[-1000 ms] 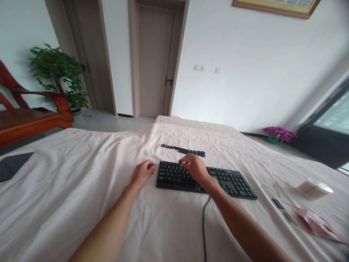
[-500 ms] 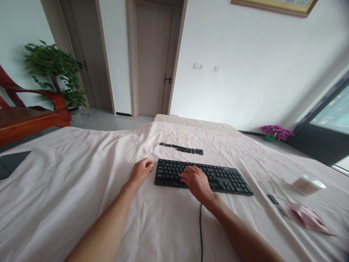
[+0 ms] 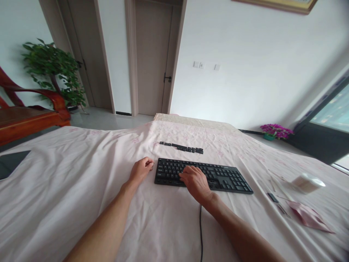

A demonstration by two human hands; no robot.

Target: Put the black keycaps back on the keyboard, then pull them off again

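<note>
A black keyboard (image 3: 229,179) lies on a pale pink floral cloth, and its bottom row shows bare spots without keycaps. My right hand (image 3: 195,181) rests over the middle of its keys, fingers bent down and held together. Whatever lies under those fingertips is hidden. Just off the keyboard's left end, my left hand (image 3: 142,168) sits on the cloth with its fingers curled into a loose fist. Several loose black keycaps (image 3: 185,148), a long space bar (image 3: 178,146) among them, lie in a row behind the keyboard. A black cable (image 3: 201,229) runs toward me from the keyboard.
At the right are a clear-lidded round container (image 3: 308,182), a pink cloth pouch (image 3: 309,215), a small dark block (image 3: 272,197) and thin tools (image 3: 283,210). A dark flat panel (image 3: 13,164) lies at the left edge. A wooden chair (image 3: 32,112) stands beyond.
Both hands stay almost where they were, with the right hand still over the keys. The whole view has shifted very slightly.
</note>
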